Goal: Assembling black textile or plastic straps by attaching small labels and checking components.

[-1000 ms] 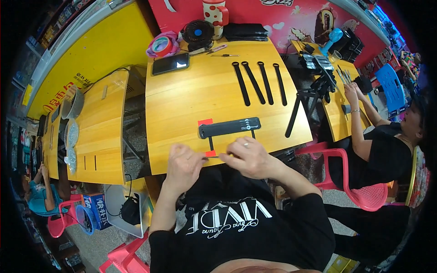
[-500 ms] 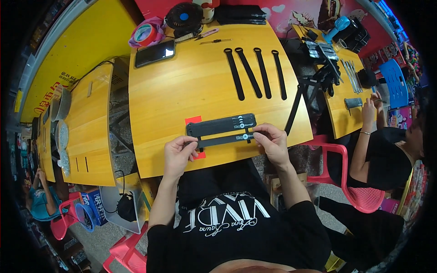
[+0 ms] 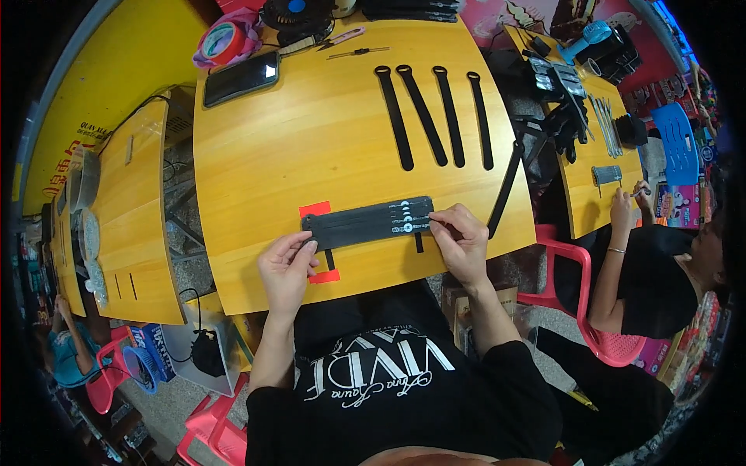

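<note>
A stack of flat black straps (image 3: 353,223) with white print near the right end lies across the near part of the table, edges overlapping. My left hand (image 3: 285,268) pinches the nearest strap at its left end, thumb against fingers. At the right end, my right hand (image 3: 464,245) grips the same strap between thumb and fingertips. Two narrow black strips, a left one (image 3: 329,260) and a right one (image 3: 420,243), stick out from under the stack toward me. Red tape pieces (image 3: 314,208) (image 3: 324,276) show beyond and nearer than its left end.
Several black straps with looped ends (image 3: 395,120) lie farther off; another strap (image 3: 505,190) lies along the right edge. A phone (image 3: 242,80), red tape roll (image 3: 223,44) and black fan (image 3: 299,14) are at the far left. A co-worker (image 3: 657,272) sits at the right table.
My hands have moved the nearest strap away from me, closing the gap so it lies against the other straps. The head view has shifted slightly.
</note>
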{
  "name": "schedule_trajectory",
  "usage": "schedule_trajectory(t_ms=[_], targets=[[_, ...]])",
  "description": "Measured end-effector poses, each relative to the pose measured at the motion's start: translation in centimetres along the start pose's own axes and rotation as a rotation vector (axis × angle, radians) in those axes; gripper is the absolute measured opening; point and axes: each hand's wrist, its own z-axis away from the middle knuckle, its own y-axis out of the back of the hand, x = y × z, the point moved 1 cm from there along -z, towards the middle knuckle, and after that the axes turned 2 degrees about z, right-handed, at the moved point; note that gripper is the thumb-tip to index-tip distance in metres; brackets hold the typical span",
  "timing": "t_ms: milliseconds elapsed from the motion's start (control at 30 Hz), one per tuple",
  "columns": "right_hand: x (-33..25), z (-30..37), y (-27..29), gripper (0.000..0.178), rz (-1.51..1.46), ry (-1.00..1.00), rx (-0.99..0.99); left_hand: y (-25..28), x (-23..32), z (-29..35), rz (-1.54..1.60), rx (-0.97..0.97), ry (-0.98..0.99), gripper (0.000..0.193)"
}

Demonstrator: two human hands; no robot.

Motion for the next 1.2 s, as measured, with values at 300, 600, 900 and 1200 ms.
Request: schedule_trajectory(t_ms=[300,600,900,1200], targets=[[0.09,-0.03,-0.23,0.005,-0.016,-0.114,0.067,0.11,-0.33,-0.09,0.004,0.003,0.001,0.016],[0.08,-0.05,-0.61,0.007,0.029,-0.096,0.093,0.1,-0.44,-0.15,0.001,0.006,0.01,0.014],[0.09,-0.09,-0.93,0.008,0.064,-0.075,0.136,0.33,-0.56,-0.17,-0.019,0.017,0.016,0.013],[-0.13,-0.22,-1.0,0.008,0.085,-0.088,0.137,0.04,-0.47,-0.11,-0.017,0.028,0.015,0.013]])
